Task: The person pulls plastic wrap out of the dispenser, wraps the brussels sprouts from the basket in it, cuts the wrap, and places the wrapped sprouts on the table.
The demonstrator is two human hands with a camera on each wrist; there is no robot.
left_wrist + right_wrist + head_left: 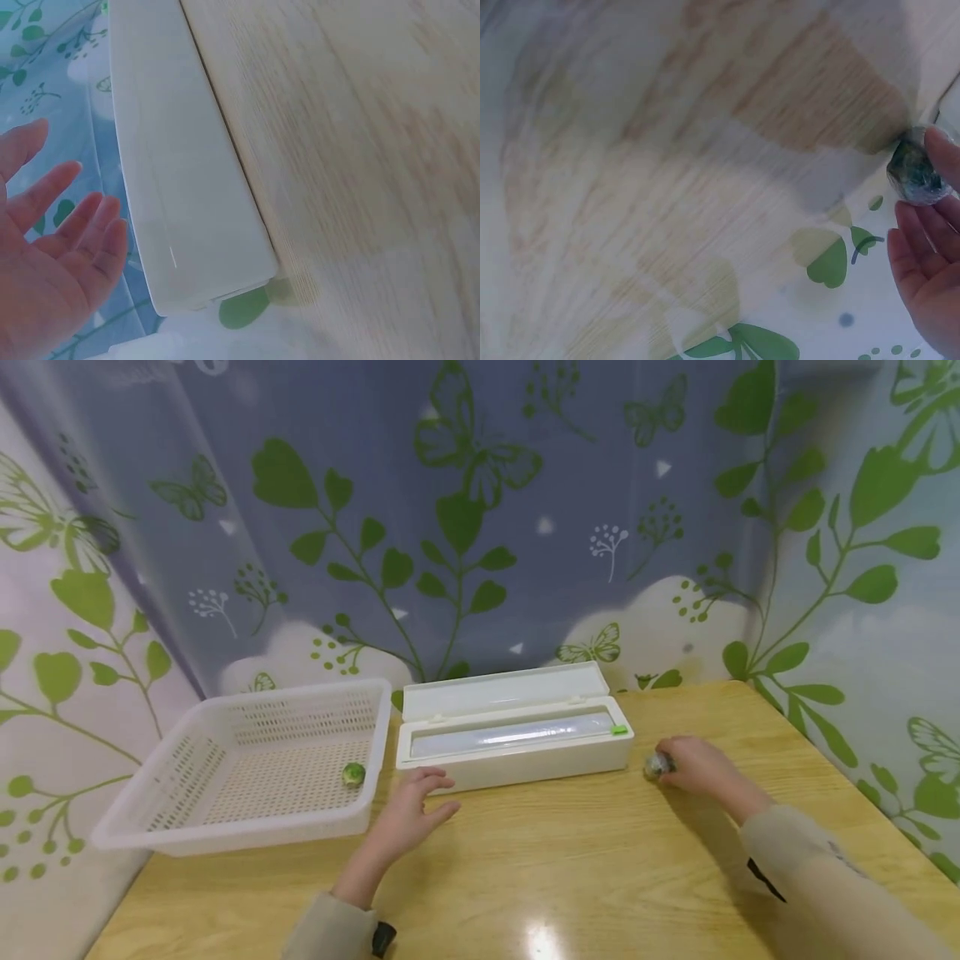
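At the right of the table, my right hand (697,766) pinches a small green ball wrapped in clear film (657,765), likely a Brussels sprout. The right wrist view shows the crinkled film round the wrapped sprout (915,171), between thumb and fingers. My left hand (408,814) holds nothing, fingers spread and slightly bent, by the front left corner of a white cling film box (517,770). Its lid (506,691) is raised at the back, and a roll of cling film (513,735) lies inside. The left wrist view has the left hand (60,255) beside the box's smooth wall (187,172).
A white plastic basket (225,835) with slotted walls stands at the left, one bare Brussels sprout (353,775) in its right side. A green slider (618,730) sits at the box's right end. Behind the wooden table (570,860) hangs a leaf-and-butterfly patterned curtain (360,427).
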